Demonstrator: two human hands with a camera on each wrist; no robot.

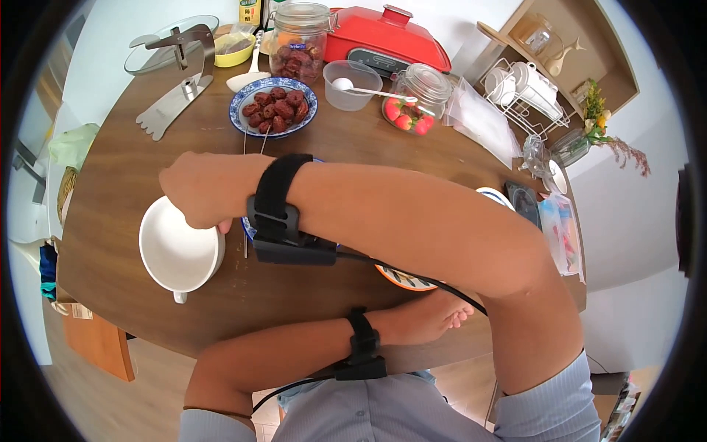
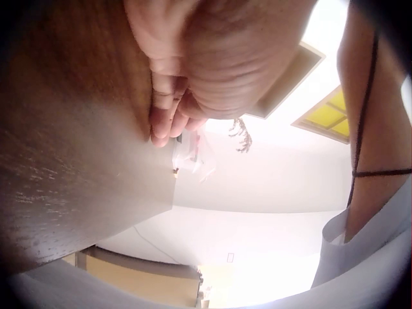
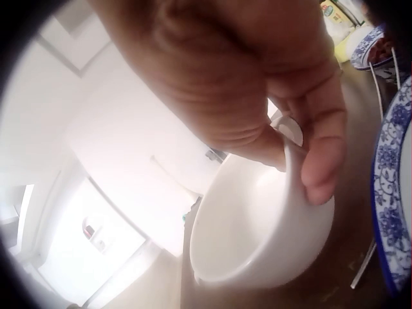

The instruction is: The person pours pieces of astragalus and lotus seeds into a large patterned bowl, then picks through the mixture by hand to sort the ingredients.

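Observation:
At the table's left, a white bowl [image 1: 180, 247] with a small projection on its near side shows its empty inside. My right hand [image 1: 206, 188] reaches across from the right and pinches its rim; in the right wrist view, the thumb of my right hand [image 3: 251, 84] is inside the white bowl [image 3: 257, 232] and fingers lie outside. My left hand [image 1: 423, 318] lies near the table's front edge, and the left wrist view shows the left hand [image 2: 212, 58] with loosely bent fingers at the wood, holding nothing visible. My right forearm covers most of a blue-patterned plate [image 3: 393, 193].
Behind are a bowl of dates [image 1: 274, 109], a date jar [image 1: 298, 44], a red cooker [image 1: 387, 37], a clear tub [image 1: 352, 85] and a strawberry jar [image 1: 416, 99]. A metal stand [image 1: 177, 96] is back left. An orange-rimmed plate [image 1: 405, 280] lies partly under the right arm.

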